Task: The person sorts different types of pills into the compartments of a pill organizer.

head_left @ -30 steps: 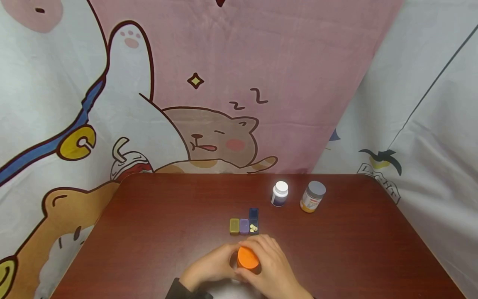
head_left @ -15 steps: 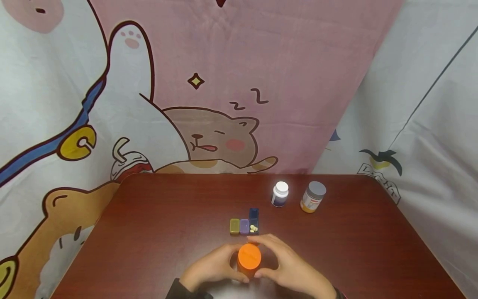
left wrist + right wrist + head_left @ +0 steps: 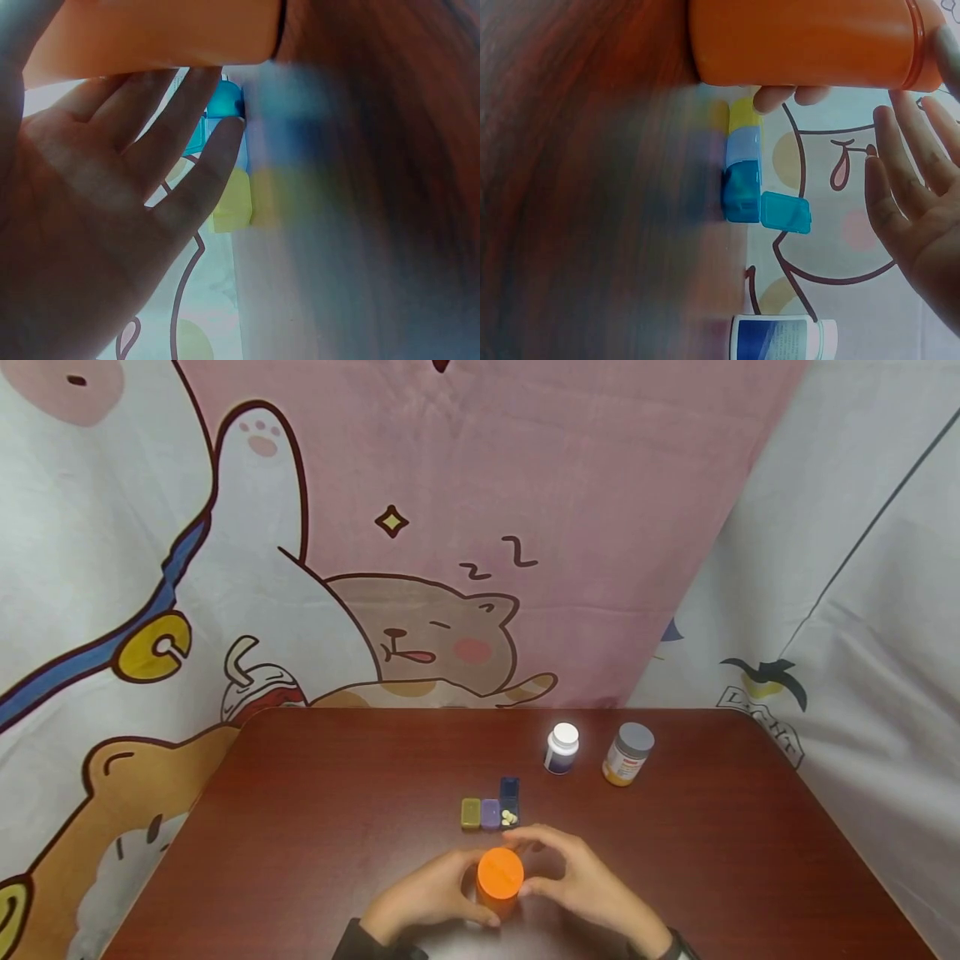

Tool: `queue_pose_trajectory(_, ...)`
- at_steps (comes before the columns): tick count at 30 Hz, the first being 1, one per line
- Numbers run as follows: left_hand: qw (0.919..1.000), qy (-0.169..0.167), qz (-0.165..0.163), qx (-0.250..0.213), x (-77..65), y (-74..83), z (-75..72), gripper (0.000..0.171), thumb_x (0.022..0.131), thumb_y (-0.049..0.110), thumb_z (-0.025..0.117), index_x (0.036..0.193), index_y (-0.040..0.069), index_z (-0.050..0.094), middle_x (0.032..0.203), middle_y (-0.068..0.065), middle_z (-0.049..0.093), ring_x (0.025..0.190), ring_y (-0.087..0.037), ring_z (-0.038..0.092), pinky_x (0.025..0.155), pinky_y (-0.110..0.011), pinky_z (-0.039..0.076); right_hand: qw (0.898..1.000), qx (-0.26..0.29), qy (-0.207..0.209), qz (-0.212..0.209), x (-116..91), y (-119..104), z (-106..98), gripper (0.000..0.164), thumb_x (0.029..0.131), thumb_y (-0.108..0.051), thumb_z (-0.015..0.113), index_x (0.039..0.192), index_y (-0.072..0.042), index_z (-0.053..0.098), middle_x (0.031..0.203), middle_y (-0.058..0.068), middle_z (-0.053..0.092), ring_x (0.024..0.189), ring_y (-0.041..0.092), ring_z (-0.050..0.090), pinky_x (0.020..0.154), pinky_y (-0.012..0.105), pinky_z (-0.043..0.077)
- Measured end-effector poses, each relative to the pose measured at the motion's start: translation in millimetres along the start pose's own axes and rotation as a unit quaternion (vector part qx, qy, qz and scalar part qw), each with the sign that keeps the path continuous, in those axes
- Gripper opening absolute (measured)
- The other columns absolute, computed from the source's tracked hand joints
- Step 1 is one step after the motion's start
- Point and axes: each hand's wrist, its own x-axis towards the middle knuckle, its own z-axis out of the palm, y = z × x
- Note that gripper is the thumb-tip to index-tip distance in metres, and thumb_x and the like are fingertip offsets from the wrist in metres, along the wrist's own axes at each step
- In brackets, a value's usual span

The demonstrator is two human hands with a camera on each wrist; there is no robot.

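An orange bottle (image 3: 499, 878) with an orange screw cap stands near the front of the table, its cap facing up. My left hand (image 3: 431, 893) grips the bottle's body, its thumb on the near side and fingers behind. On the other side, my right hand (image 3: 581, 881) is spread loosely beside the cap, thumb tip at the cap's edge and fingers reaching past its far side. Just beyond sits a small pill organizer (image 3: 490, 814) with yellow, purple and blue compartments. The blue lid (image 3: 785, 212) is flipped back, and pale pills (image 3: 509, 817) lie in that compartment.
At the back right stand a white-capped bottle (image 3: 562, 749) and a grey-capped jar (image 3: 628, 755). The dark reddish wooden table (image 3: 337, 777) ends at a cartoon-printed cloth (image 3: 585, 527) behind it.
My right hand has let go of the cap, drawn back to the right, then come slightly closer to it again. My left hand has stayed around the bottle.
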Motion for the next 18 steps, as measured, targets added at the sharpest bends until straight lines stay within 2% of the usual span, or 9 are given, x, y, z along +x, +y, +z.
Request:
queue_pose_trajectory(4, 1.0000, 0.002, -0.001, 0.002, -0.6, -0.5, 0.1, 0.056, 0.075, 0.027, 0.085, 0.125, 0.022, 0.062, 0.118, 0.015, 0.066, 0.099, 0.001, 0.057, 0.096, -0.028, 0.047, 1.000, -0.003, -0.001, 0.005, 0, -1, 5, 0.054, 0.079, -0.025, 0.079, 0.130, -0.021, 0.060, 0.122, 0.003, 0.066, 0.101, 0.012, 0.060, 0.089, 0.032, 0.052)
queue_pose_trajectory(10, 1.0000, 0.005, -0.003, 0.003, -1.3, 0.1, 0.1, 0.053, 0.075, 0.029, 0.085, 0.123, 0.020, 0.063, 0.115, 0.014, 0.067, 0.098, 0.002, 0.058, 0.095, -0.027, 0.047, 1.000, -0.025, 0.002, 0.006, 0, -3, 12, 0.057, 0.077, -0.034, 0.080, 0.129, -0.018, 0.062, 0.124, -0.008, 0.063, 0.112, 0.009, 0.058, 0.095, 0.032, 0.051)
queue_pose_trajectory(18, 0.9998, 0.015, -0.001, 0.016, -2.0, 1.7, 0.0, 0.052, 0.075, 0.031, 0.085, 0.120, 0.017, 0.063, 0.107, 0.014, 0.066, 0.087, 0.001, 0.055, 0.085, -0.021, 0.047, 1.000, -0.011, 0.026, -0.007, 0, -7, 27, 0.058, 0.076, -0.027, 0.082, 0.130, -0.021, 0.060, 0.127, -0.007, 0.061, 0.117, 0.011, 0.056, 0.102, 0.028, 0.044)
